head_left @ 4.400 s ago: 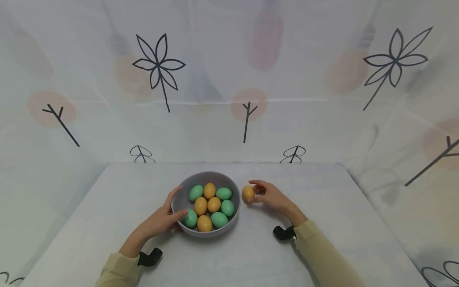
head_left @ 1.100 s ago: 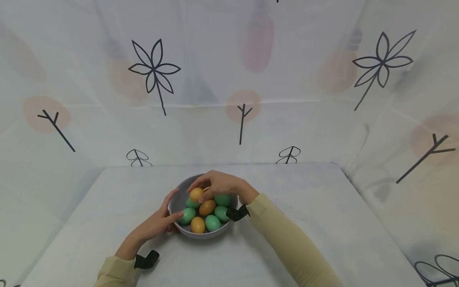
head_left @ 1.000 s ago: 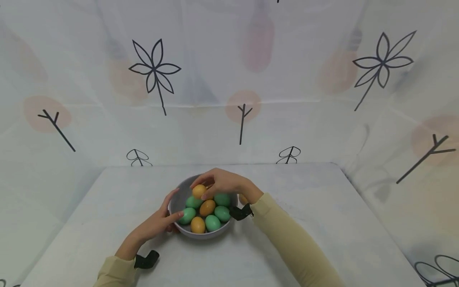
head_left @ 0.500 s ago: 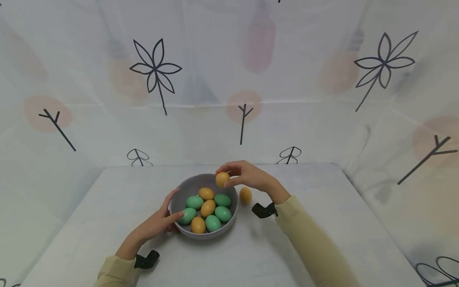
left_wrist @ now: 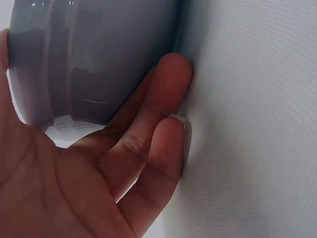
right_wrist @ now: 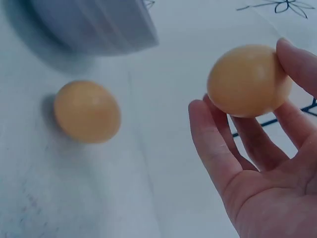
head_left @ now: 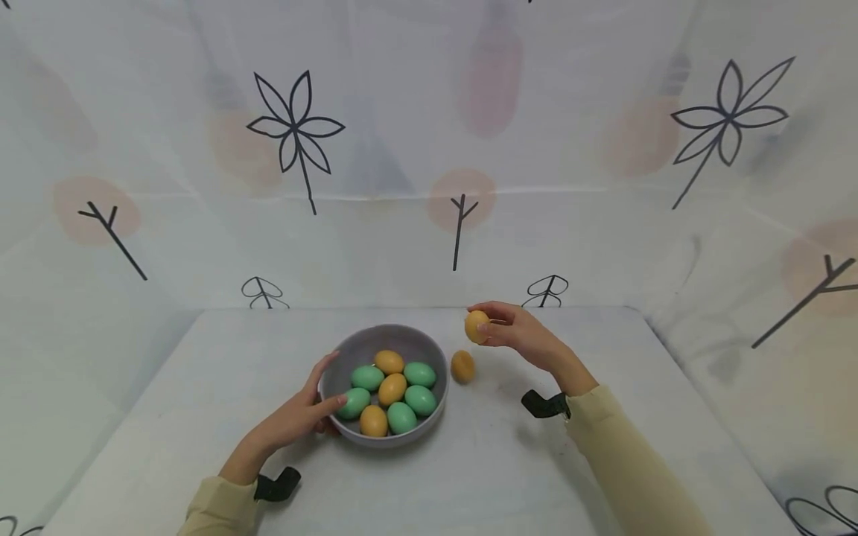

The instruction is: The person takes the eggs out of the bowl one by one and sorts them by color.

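A grey bowl (head_left: 429, 428) holds several green eggs (head_left: 420, 400) and several yellow-orange eggs (head_left: 392, 388). At its left side my left hand (head_left: 302, 409) grips it, thumb over the rim and fingers around the outer wall. In the left wrist view the fingers (left_wrist: 166, 84) lie low against the bowl (left_wrist: 99, 64), touching the table. My right hand (head_left: 529, 339) pinches a yellow-orange egg (head_left: 477, 327) in the air, right of the bowl. Below it another yellow-orange egg (head_left: 462, 367) lies on the table, close to the bowl's right side; the right wrist view shows this egg (right_wrist: 86, 111) too.
The table (head_left: 496, 476) has a white cloth. Behind it and at both sides hangs a pale curtain (head_left: 375, 246) with plant drawings. A black wrist-worn device (head_left: 278, 484) is on the left wrist, another device (head_left: 544, 404) on the right.
My right hand has lifted a yellow-orange egg out of the bowl and carried it right, past the rim. Earlier it set one egg on the table. The left hand stays on the bowl.
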Demonstrator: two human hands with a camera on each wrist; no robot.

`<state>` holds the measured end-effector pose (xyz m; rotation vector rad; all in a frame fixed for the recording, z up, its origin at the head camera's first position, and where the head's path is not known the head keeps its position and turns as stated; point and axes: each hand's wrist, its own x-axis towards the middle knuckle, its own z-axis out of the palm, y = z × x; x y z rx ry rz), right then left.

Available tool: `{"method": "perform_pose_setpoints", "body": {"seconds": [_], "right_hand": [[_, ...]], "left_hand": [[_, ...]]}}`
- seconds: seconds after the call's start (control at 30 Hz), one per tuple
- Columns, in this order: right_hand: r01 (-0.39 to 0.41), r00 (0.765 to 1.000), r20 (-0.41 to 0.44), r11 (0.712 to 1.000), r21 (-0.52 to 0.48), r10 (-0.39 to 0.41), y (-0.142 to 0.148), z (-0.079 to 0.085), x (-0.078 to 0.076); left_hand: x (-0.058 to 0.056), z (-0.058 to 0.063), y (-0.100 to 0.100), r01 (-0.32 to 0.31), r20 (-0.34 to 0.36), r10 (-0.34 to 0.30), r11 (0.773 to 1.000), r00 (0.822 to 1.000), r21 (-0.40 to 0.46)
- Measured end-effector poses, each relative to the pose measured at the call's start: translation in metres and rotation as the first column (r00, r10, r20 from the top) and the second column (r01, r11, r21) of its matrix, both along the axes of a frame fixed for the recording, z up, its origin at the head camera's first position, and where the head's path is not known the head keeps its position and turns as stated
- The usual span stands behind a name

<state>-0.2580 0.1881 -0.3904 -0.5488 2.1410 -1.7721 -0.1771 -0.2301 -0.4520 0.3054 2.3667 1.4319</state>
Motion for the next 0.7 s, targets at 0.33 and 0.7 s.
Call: {"method": "perform_pose_setpoints", "body": {"seconds": [0.33,0.7], "right_hand": [[0.076,0.995,0.069,0.997,0.017,-0.077,0.025,-0.035,0.005],[0.058,0.996,0.061,0.979,0.194,-0.071,0.028,-0.059,0.011]], "left_hand": [[-0.001,0.001,0.0,0.0,0.004,0.001,1.0,1.0,-0.024],[0.0,0.002,-0.001,-0.001,-0.005,0.001,1.0,1.0,-0.005]]}}
